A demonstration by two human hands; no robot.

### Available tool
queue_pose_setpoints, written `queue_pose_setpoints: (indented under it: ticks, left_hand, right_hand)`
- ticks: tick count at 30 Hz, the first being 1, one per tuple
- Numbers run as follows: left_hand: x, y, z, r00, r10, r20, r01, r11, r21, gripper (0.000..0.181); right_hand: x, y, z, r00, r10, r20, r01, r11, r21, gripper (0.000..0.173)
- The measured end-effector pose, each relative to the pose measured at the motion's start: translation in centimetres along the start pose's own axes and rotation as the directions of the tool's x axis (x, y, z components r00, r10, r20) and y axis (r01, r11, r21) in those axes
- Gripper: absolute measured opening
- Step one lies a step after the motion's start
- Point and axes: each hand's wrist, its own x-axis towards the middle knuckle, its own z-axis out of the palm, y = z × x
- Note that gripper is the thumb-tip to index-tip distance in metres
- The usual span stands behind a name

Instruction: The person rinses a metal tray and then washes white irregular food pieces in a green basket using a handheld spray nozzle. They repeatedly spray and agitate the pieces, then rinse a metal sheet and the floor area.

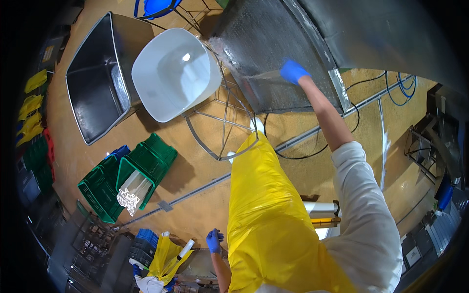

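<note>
My right hand (295, 72), in a blue glove, is at the sloping inner face of a large metal vessel (271, 44). A pale, blurred streak runs left from its fingers; whether it is a tool or liquid I cannot tell. Pinkish-white residue (225, 53) lies along the vessel's left edge. My left hand (215, 240), also blue-gloved, hangs beside my yellow apron (267, 205) with its fingers partly spread, nothing seen in it. An empty white plastic tub (174, 73) stands by the vessel, over an open metal-rod stand (223, 121).
Left of the tub is a deep steel bin (99, 80). Green plastic crates (146, 164) stand on the floor, one holding clear plastic liners. A dark hose (311, 156) crosses a floor drain channel (205, 186). Another person (150, 284) works at bottom left beside blue crates (144, 241).
</note>
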Motion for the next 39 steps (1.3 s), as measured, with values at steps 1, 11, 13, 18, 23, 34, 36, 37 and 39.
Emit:
queue_pose_setpoints:
  ticks: [1,11,13,18,23,34,36,37,39]
  left_hand:
    - [0.6,1.4,-0.3,1.000,0.017,0.022,-0.018,0.999,0.041,0.029]
    - [2.1,25.9,16.3,0.727,0.649,0.226,-0.685,0.659,0.312,0.033]
    - [-1.4,35.0,25.7,0.581,0.724,0.371,-0.813,0.500,0.297,0.035]
    - [-2.9,47.3,49.9,0.462,0.629,0.625,-0.722,0.676,-0.146,0.040]
    - [-5.0,52.1,67.0,0.464,0.605,0.647,-0.545,0.771,-0.330,0.045]
    - [-7.2,54.1,66.2,0.670,0.549,0.499,-0.447,0.836,-0.319,0.035]
    - [-4.6,54.8,61.0,0.610,0.559,0.561,-0.369,0.827,-0.423,0.028]
    - [-3.0,55.0,58.3,0.553,0.577,0.601,-0.332,0.814,-0.476,0.026]
    - [-0.1,54.6,52.9,0.455,0.597,0.661,-0.244,0.797,-0.553,0.023]
  right_hand:
    - [-1.2,3.3,1.1,0.998,-0.004,-0.064,0.005,1.000,0.005,0.034]
    - [-17.1,10.0,8.0,0.890,0.151,-0.430,0.031,0.921,0.388,0.032]
    - [-18.9,11.3,9.7,0.928,0.248,-0.279,-0.116,0.902,0.416,0.032]
    - [-24.3,10.1,11.2,0.846,0.430,-0.315,-0.184,0.790,0.584,0.037]
    - [-27.3,9.4,12.9,0.832,0.471,-0.294,-0.227,0.772,0.594,0.036]
    - [-30.2,7.2,11.3,0.867,0.424,-0.262,-0.308,0.869,0.387,0.039]
    - [-30.7,6.1,13.6,0.888,0.311,-0.337,-0.193,0.920,0.341,0.043]
    - [-31.0,5.4,14.7,0.893,0.258,-0.369,-0.141,0.939,0.315,0.045]
    - [-31.9,3.6,15.7,0.912,0.255,-0.322,-0.164,0.945,0.283,0.044]
